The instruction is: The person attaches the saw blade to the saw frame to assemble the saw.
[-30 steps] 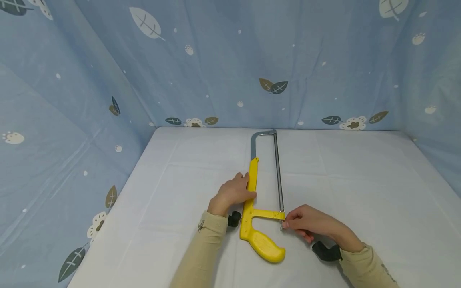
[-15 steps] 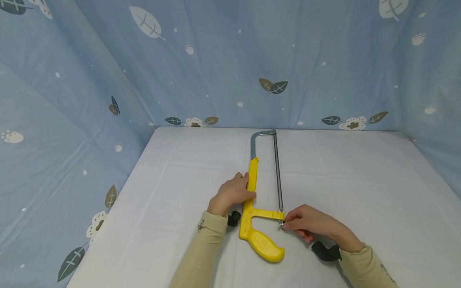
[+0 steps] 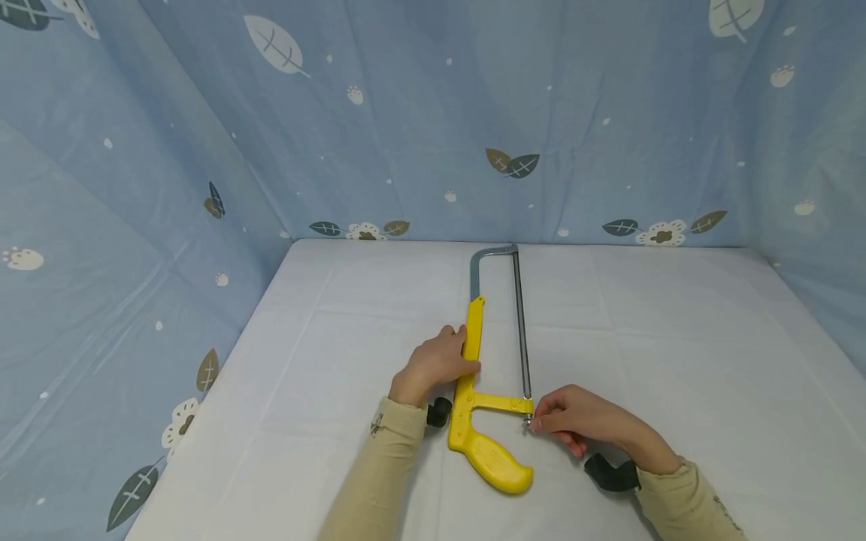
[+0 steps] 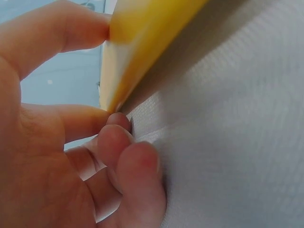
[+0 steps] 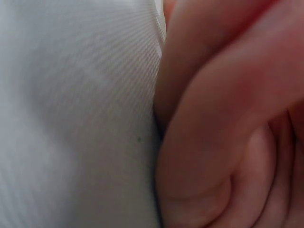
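Fingers of your left hand (image 3: pixel 435 359) grip the yellow hacksaw (image 3: pixel 475 323) lying on the white cloth (image 3: pixel 372 323), handle (image 3: pixel 501 464) near, blade (image 3: pixel 522 323) on its right side; your right hand (image 3: pixel 582 415) pinches the wing nut (image 3: pixel 527 424) at the blade's near end.

One hacksaw (image 3: pixel 501 403), two sleeves (image 3: pixel 376 472) (image 3: pixel 686 502)

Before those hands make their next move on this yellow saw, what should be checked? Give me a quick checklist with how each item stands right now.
1. The hacksaw lies on the white cloth: ok.
2. The left hand grips the yellow frame: ok.
3. The right hand is at the wing nut: ok, it appears to pinch it.
4. The blade spans the frame's opening: ok.
5. The left hand is clear of the blade: ok.
6. The blade is tight enough: cannot tell.
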{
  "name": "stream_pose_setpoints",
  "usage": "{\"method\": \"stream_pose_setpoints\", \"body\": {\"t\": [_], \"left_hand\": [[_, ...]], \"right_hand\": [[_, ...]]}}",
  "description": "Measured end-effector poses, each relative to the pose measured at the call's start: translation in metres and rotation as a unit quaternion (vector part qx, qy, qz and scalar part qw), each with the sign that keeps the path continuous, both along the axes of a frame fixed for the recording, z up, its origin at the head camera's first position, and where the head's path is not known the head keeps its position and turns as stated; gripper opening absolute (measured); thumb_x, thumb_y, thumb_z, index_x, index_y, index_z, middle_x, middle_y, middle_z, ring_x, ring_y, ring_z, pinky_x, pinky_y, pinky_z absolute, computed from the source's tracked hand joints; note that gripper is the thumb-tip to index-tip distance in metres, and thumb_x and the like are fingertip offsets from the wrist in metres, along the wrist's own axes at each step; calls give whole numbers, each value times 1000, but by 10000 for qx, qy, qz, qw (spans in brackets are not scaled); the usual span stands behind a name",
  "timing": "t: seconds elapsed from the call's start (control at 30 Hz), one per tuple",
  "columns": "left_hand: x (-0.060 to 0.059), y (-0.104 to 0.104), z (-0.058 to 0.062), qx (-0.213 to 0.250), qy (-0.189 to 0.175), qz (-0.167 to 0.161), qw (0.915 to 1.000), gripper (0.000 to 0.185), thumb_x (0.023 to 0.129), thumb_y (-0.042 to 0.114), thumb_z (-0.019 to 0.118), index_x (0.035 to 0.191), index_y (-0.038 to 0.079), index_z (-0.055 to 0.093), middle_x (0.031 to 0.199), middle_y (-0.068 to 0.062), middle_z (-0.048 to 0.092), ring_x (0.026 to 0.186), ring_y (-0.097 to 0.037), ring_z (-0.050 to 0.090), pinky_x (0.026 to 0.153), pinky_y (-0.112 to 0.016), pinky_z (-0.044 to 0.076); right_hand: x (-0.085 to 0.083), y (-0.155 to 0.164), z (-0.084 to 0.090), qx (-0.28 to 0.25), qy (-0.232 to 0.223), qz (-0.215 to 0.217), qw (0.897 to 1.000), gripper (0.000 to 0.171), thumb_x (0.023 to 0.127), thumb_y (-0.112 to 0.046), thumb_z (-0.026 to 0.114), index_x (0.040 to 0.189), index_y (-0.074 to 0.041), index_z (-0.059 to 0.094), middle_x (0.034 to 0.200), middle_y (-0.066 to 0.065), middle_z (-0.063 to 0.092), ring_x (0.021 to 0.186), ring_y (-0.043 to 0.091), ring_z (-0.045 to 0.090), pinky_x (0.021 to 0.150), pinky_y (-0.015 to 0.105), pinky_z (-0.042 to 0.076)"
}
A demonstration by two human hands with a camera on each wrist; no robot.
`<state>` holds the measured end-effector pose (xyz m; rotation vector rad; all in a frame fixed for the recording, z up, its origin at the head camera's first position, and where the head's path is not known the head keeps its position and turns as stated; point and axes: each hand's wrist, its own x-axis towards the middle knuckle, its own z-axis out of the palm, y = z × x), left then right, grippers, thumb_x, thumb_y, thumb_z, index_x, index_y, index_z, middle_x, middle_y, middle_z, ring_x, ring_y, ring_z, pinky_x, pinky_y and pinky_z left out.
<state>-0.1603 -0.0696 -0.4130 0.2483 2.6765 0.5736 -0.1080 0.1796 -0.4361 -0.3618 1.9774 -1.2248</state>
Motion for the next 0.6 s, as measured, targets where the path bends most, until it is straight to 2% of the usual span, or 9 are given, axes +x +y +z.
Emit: {"method": "stream_pose_setpoints", "body": {"t": [0.4,0.6], "left_hand": [[1,-1,2,52,-12,-9,10000,76,80,40,59,141,9,26,118,-9,42,76,-18,47,62,-28,39],[1,-1,2,36,15,-24,10000,75,80,40,58,141,9,26,117,-9,42,76,-18,47,62,-27,38]], "right_hand": [[0,0,-1,41,-1,109,9999,31,83,-37,60,84,-7,66,47,-2,42,35,11,41,38,24,39],[1,0,2,-147,-1,217,9997,29,83,-34,60,85,-5,65,48,0,41,36,11,40,38,25,40]]}}
